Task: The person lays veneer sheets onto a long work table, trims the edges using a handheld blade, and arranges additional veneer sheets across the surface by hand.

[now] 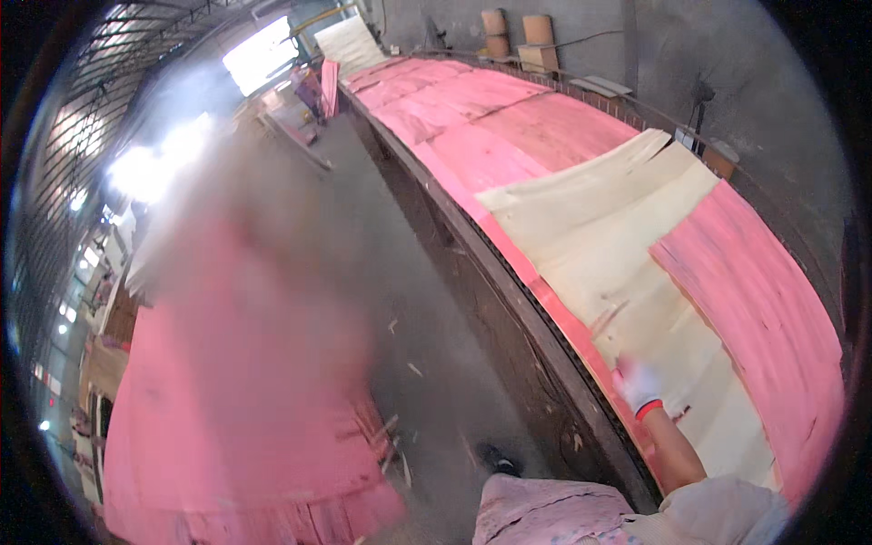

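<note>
My right hand [637, 385], in a white glove with a red cuff, is at the left edge of a cream wood veneer sheet [579, 252]. Its fingertips are blurred, so I cannot tell whether they grip the edge. The cream sheet lies over pink-coated sheets [490, 122] on a long bench. Another pink sheet [756, 272] overlaps its right side. A narrow pink strip [565, 313] shows along the bench's near edge, left of the cream sheet. My left hand is out of view.
A tall stack of pink sheets [266, 422] stands to the left, partly blurred. Between stack and bench runs a concrete floor [436, 354] with scattered wood scraps. A dark metal rail [477, 262] edges the bench. Brown rolls [538, 34] stand by the far wall.
</note>
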Tool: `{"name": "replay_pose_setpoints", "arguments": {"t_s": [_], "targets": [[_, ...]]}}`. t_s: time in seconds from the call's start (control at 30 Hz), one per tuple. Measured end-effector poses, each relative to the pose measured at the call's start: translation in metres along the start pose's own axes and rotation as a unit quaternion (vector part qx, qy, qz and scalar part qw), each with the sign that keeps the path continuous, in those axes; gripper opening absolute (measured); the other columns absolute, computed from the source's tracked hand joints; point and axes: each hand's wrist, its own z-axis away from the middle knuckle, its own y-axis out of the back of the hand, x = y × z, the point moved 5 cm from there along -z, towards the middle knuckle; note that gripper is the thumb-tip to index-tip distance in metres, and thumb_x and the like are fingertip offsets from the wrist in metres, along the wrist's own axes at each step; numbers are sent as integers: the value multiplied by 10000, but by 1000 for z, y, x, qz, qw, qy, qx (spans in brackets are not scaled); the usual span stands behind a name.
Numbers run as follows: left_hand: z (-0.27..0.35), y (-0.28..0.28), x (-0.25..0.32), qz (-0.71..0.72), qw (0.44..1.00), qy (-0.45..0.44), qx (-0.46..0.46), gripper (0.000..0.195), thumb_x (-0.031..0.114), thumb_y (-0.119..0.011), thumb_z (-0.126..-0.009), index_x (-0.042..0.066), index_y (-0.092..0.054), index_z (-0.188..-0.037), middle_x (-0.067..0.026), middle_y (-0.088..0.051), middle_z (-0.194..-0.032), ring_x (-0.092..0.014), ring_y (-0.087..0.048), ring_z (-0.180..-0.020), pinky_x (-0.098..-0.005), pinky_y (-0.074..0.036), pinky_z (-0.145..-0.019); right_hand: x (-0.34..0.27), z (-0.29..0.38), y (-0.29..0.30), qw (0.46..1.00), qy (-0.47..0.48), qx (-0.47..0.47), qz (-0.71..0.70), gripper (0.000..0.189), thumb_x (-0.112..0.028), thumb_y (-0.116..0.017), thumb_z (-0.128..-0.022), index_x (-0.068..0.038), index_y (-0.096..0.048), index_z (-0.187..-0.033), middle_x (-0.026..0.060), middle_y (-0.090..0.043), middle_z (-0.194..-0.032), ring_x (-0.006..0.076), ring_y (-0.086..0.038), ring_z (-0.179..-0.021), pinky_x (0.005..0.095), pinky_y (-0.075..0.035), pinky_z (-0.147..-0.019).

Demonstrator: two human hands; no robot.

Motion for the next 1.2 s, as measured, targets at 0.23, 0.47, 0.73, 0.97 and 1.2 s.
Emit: {"name": "replay_pose_setpoints", "arguments": {"t_s": [0.23,0.47,0.73,0.97,1.2], "targets": [[-83,54,126,28,999,-30,28,227,301,-532,-865,104,-605,-779,-19,-562,-638,-132,-516,-581,-277,-436,-534,-143,-78,-75,977,55,-183,93,312,-377,-542,-766,-83,-641,-804,157,-658,-849,342,-632,-804,439,-498,-712],[-110,23,316,208,961,-178,30,163,241,-537,-884,94,-608,-893,-12,-584,-768,-136,-529,-643,-281,-450,-572,-183,-84,-204,929,-47,-356,-93,361,-346,-620,-742,-42,-646,-933,153,-667,-865,228,-639,-785,334,-489,-696],[-171,-127,485,119,979,-74,-152,376,248,-604,-877,101,-508,-1209,-22,-608,-1017,-150,-591,-865,-257,-495,-710,-193,-187,-371,906,-119,-337,-226,363,-268,-726,-691,10,-633,-906,61,-654,-855,136,-580,-755,293,-465,-720],[-277,-155,644,69,990,-97,-80,346,241,-616,-876,77,-552,-1175,-40,-616,-1030,-144,-590,-899,-268,-495,-750,-319,-359,-454,910,-81,-330,-238,404,-276,-717,-712,12,-626,-980,100,-664,-952,178,-614,-877,298,-467,-791],[-316,-163,839,-16,955,-282,-90,460,203,-626,-872,1,-486,-1260,-85,-581,-1169,-145,-530,-1060,-271,-438,-899,-564,-493,-475,885,28,-391,-249,527,-281,-699,-743,29,-571,-1148,145,-634,-1106,185,-599,-1011,292,-452,-866]]}}
